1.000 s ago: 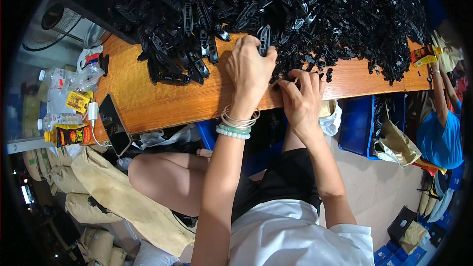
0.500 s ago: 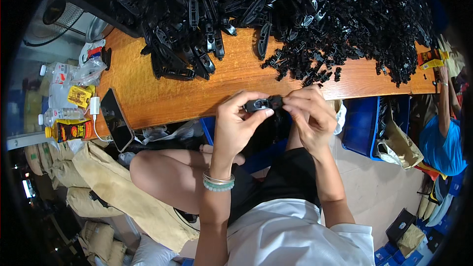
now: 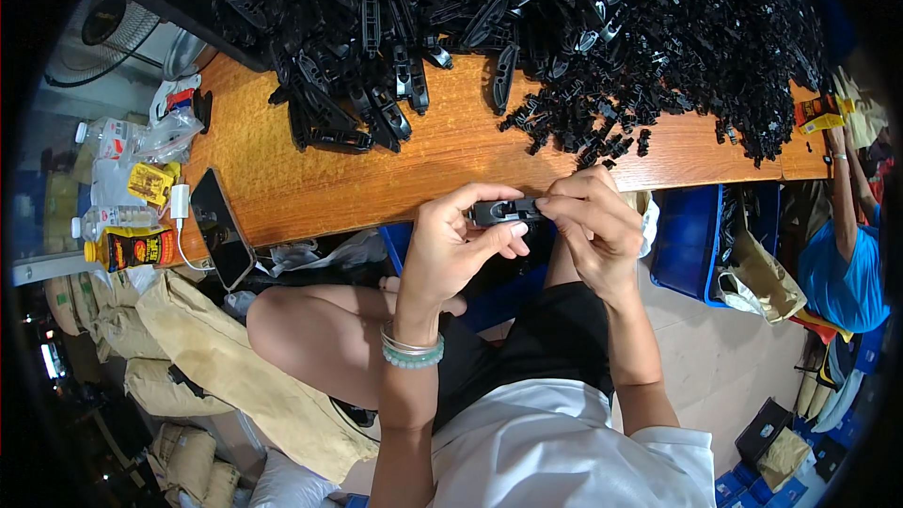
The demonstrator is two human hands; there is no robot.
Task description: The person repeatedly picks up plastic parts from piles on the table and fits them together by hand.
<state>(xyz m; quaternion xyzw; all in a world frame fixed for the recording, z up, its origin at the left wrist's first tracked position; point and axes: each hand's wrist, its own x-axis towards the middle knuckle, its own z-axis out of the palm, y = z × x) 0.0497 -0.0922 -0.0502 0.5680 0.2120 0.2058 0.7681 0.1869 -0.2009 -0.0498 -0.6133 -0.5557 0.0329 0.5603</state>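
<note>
A long black plastic part (image 3: 494, 214) lies lengthwise between my two hands, just off the table's near edge. My left hand (image 3: 442, 249) is closed round its left end, thumb below and fingers above. At the right end, the thumb and fingertips of my right hand (image 3: 597, 230) pinch the part; whether they also hold a smaller piece is hidden. Beyond my hands, small black plastic clips (image 3: 611, 136) lie scattered on the wooden table (image 3: 451, 146). Larger, elongated black parts (image 3: 376, 99) are heaped at the back, left and middle.
At the left stand plastic bottles (image 3: 118, 221) and a phone (image 3: 223, 230) on a white cable. A blue crate (image 3: 682, 249) sits below the table's right side. Paper sacks (image 3: 235, 357) lie at lower left. Another person in a blue shirt (image 3: 842, 273) is at the far right.
The black part has turned slightly between my hands and sits more level. My left fingers have shifted, with lower fingertips now showing beneath it. My right hand keeps its pinch at the right end.
</note>
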